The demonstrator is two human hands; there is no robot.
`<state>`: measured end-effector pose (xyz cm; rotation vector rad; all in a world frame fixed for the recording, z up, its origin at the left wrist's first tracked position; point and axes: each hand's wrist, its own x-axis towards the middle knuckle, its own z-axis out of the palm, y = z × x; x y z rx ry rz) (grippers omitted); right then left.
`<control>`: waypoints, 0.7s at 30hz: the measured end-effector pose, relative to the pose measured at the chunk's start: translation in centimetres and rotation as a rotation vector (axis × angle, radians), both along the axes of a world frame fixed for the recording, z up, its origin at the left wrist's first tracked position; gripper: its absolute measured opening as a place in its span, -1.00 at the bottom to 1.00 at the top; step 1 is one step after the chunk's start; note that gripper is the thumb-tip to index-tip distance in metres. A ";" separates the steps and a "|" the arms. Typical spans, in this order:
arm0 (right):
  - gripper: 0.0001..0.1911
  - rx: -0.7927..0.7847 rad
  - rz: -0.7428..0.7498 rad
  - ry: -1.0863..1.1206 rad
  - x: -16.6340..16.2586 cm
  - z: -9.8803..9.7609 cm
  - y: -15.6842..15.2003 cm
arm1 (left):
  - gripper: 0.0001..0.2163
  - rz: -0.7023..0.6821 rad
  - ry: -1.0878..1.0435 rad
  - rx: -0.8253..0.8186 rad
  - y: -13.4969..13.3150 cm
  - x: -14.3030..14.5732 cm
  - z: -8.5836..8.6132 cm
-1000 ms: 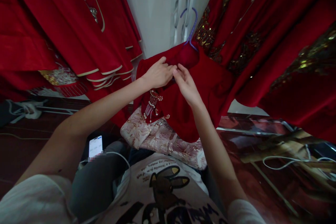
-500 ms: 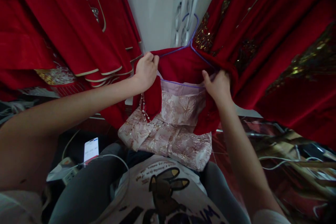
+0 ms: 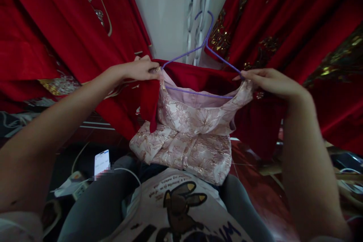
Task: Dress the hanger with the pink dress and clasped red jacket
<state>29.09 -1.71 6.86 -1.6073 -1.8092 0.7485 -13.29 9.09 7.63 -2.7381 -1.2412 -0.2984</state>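
A pale pink brocade dress with metallic floral patterning hangs on a purple wire hanger, its lower part folded over my lap. My left hand pinches the dress's left shoulder near the hanger's end, fingers closed. At the other shoulder my right hand grips the strap by the hanger's right end. A red garment lies behind the dress's neckline and drapes down on both sides, part of it below my left hand. The hanger's hook stands free of any hand.
Red garments with gold decoration hang at right, and more red cloth hangs at left. Behind is a pale cabinet door. A lit phone and a power strip with cables are beside my leg.
The red garment has come off the dress's shoulders and now hangs behind and beside it. Both hands have moved outward, uncovering the pink straps and more of the hanger.
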 end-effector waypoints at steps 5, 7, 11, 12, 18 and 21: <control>-0.76 0.037 -0.019 0.131 2.5 -1.5 -0.2 | -0.50 -0.116 -0.179 -0.329 -2.1 -1.0 1.1; -0.78 0.094 -0.014 0.133 2.8 -2.6 -0.2 | -0.51 -0.109 -0.255 -0.313 -2.6 -1.1 0.4; -0.81 0.294 -0.077 0.191 2.2 -4.4 0.0 | -0.52 -0.058 -0.356 -0.134 -2.5 -0.8 -1.9; -0.82 0.363 -0.115 0.209 2.0 -4.7 0.1 | -0.52 -0.038 -0.362 -0.064 -2.4 -0.7 -2.5; -0.84 0.664 -0.343 0.245 2.0 -7.2 2.3 | -0.56 0.119 -0.332 0.316 -2.1 -0.9 -5.2; -0.84 0.737 -0.500 0.294 3.4 -9.5 2.6 | -0.52 0.347 -0.304 0.382 -2.5 -2.3 -7.1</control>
